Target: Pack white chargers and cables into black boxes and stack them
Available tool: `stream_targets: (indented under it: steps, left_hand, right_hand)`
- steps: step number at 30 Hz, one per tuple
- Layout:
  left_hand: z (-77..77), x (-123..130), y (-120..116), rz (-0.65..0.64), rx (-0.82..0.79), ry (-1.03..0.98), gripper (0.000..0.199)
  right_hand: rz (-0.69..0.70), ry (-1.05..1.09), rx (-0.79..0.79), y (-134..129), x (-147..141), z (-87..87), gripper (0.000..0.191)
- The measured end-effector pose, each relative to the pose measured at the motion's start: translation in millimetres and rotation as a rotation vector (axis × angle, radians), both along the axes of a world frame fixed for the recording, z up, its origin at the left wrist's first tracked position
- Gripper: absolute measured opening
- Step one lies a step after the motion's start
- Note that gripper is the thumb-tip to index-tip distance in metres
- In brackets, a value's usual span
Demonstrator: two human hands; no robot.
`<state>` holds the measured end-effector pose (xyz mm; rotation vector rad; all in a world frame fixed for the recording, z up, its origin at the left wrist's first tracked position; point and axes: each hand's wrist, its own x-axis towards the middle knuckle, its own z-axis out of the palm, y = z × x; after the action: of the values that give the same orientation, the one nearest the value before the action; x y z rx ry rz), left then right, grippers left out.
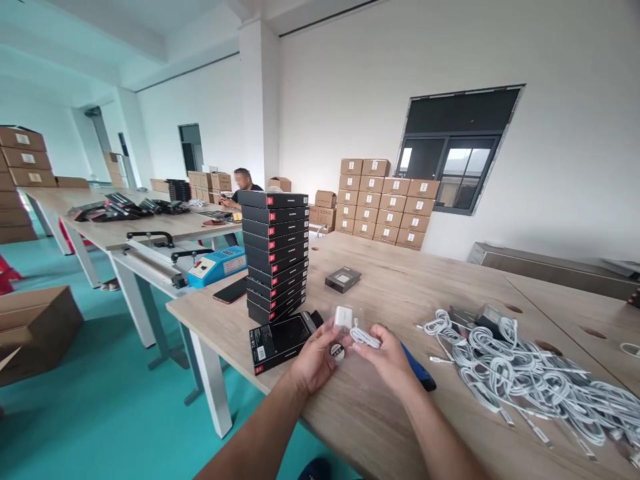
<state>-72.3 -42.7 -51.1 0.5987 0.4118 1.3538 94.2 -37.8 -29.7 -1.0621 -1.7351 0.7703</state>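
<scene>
Clock centred on the tray, 12 straight ahead. On my head feed, left hand at 8, fingers curled closed on the clear tray. Right hand at 4, thumb and fingers pinched nearly together on the white cable, over the tray's right side. Charger near 11, against the plastic.

Risks, my judgement: ease the pinch and the coil may spring open; I can't make out a tie. Squeeze too hard on the left and thin plastic could buckle, tipping the charger out. Stack at 10 is tall, edges uneven; a knock might topple it. Heap between 3 and 4: loops could snag a sleeve.

Textures: charger smooth, white, blocky. Cable slim, rounded. Stack black, crisp-edged, red corner marks. Table pale, wood-grained.
</scene>
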Motion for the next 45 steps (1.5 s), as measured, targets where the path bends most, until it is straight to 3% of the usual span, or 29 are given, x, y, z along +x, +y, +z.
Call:
stream_targets:
  steps: [2,6,10,14,21,29,34,38,42,45]
  left_hand:
    - [1.0,-1.6,-2.0,-0.034,0.03,0.025,0.037]
    - [1.0,-4.1,-4.9,-0.083,0.021,0.048,0.03]
    - [1.6,-4.1,-5.5,-0.061,0.033,0.034,0.025]
    - [4.2,-3.5,-5.9,-0.01,0.079,0.008,0.036]
    - [0.1,-3.3,-4.9,-0.06,0.084,0.009,0.038]
    - [0.8,-10.2,-6.0,-0.169,0.125,-0.058,0.036]
    - [-0.1,-8.4,-3.7,-0.128,0.072,-0.035,0.036]
    - [-3.1,-5.0,-0.6,-0.053,0.0,-0.006,0.024]
    - [-6.7,-3.1,2.8,-0.061,-0.003,0.019,0.034]
    - [-6.9,-2.8,3.9,-0.058,0.032,0.023,0.033]
  right_hand:
    - [-0.027,-0.09,0.154,-0.7,-0.4,-0.4,0.025]
    - [0.08,-0.376,0.34,-3.9,-3.4,-1.6,0.051]
    - [0.078,-0.465,0.452,-4.1,-5.3,-4.1,0.038]
    - [0.047,-0.486,0.57,-3.5,-6.3,-5.4,0.035]
    - [0.146,-0.511,0.53,1.1,-4.7,-8.0,0.061]
    - [0.113,-0.237,0.577,-7.2,-13.2,-6.9,0.037]
    - [0.002,-0.1,0.369,-8.0,-15.1,-10.8,0.041]
    - [0.086,-0.237,0.403,-2.4,-7.9,-12.9,0.042]
    - [0.219,-0.46,0.463,2.0,1.2,-9.6,0.07]
    - [0.2,-0.506,0.557,3.3,2.7,-5.0,0.061]
